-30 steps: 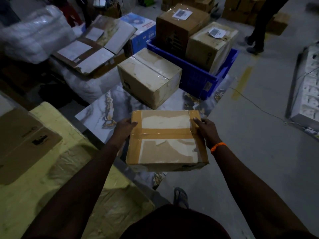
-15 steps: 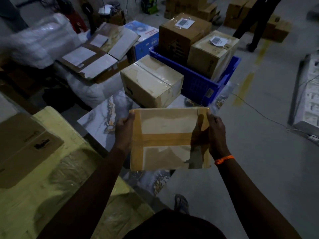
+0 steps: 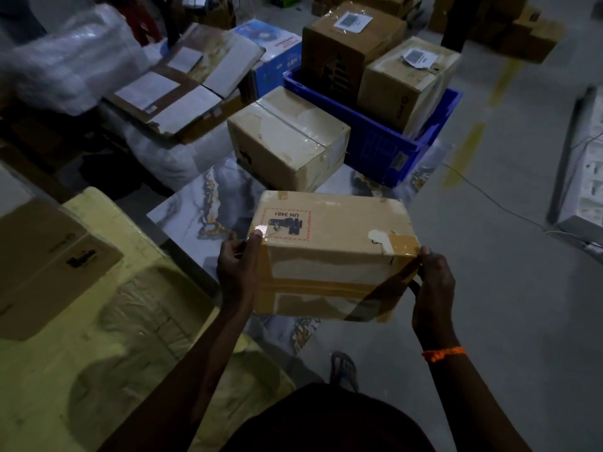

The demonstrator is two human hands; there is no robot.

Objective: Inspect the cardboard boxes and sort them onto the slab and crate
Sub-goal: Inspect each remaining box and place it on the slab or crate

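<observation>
Cardboard box (image 3: 332, 256) hiding most fingers of left grip (image 3: 236, 269) and right grip (image 3: 432, 288), also covering near part of marble slab (image 3: 199, 213). Blue crate (image 3: 375, 135) wall hiding lower parts of two boxes (image 3: 404, 79) inside. Shipping label (image 3: 350, 20) print showing too small to read. Plastic-wrapped bundle (image 3: 65, 57) blurring at left. White unit (image 3: 587, 177) running off right edge. Bystander's legs (image 3: 456, 24) getting cut by top edge.

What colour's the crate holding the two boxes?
Blue; the crate shows best in the head view.
</observation>
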